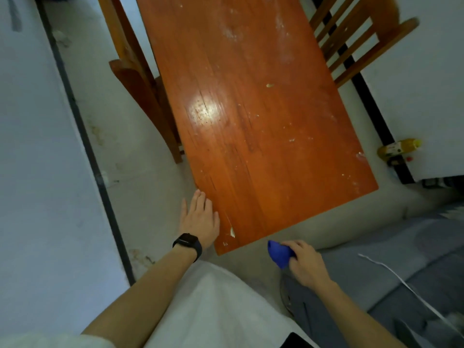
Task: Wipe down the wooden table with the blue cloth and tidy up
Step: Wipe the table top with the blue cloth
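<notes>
A long reddish wooden table (256,126) stretches away from me, its top marked with pale smudges, crumbs and a bright light reflection. My left hand (199,218), with a black watch on the wrist, lies flat with straight fingers on the table's near left corner and edge. My right hand (305,263) hovers just off the table's near end, below the edge, and grips a bunched blue cloth (278,253). The cloth does not touch the table.
A wooden chair (140,79) stands at the table's left side and a slatted wooden chair (356,38) at the far right. A yellow bottle (399,148) lies on the floor to the right. A grey mattress with a white cord (406,285) fills the lower right.
</notes>
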`<state>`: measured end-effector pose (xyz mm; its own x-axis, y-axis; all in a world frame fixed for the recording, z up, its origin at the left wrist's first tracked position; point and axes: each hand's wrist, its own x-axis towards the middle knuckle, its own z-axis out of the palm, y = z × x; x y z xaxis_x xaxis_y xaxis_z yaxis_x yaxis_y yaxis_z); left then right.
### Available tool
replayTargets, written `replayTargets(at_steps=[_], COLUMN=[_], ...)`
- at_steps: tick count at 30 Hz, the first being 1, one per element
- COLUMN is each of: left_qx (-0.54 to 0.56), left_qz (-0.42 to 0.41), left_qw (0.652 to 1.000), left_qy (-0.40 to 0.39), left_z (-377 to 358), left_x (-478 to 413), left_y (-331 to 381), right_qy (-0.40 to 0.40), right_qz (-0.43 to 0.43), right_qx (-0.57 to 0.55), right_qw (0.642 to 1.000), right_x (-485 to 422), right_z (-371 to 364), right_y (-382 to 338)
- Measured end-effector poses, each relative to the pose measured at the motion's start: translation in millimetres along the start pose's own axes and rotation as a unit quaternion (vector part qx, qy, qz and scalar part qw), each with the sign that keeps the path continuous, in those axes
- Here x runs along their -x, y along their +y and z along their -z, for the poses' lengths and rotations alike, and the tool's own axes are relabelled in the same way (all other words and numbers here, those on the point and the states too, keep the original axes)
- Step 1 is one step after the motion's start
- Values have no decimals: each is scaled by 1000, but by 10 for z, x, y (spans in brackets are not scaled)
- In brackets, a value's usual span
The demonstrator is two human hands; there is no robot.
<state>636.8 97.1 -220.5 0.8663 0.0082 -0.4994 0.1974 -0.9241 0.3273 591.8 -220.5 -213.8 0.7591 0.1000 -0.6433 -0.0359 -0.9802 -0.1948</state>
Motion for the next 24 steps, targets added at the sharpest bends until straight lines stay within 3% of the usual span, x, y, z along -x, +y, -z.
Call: replayTargets(at_steps=[3,7,12,17,20,24], left_qx=[30,42,18,33,23,-6], left_qz=[21,9,73,180,226,194], left_qw=[999,999,997,983,973,981], left_qy=[33,30,2,-25,-25,-24], left_z=[7,-55,-297,-336,-343,-427], left_x=[-106,-196,-274,-350,-428,-524], left_y=[241,604,852,1224,1468,1969], right_qy=[114,240,186,184,225,260], right_qz=[-36,66,206,310,227,-8], right_qx=[-48,-81,50,100,73,-22], right_qw=[992,965,959,927,945,965], right_x=[-37,-495,-997,-1394,-1452,-1520], right_z=[191,429,366,438,758,1315], right_y=[138,-298,-770,-149,589,1920])
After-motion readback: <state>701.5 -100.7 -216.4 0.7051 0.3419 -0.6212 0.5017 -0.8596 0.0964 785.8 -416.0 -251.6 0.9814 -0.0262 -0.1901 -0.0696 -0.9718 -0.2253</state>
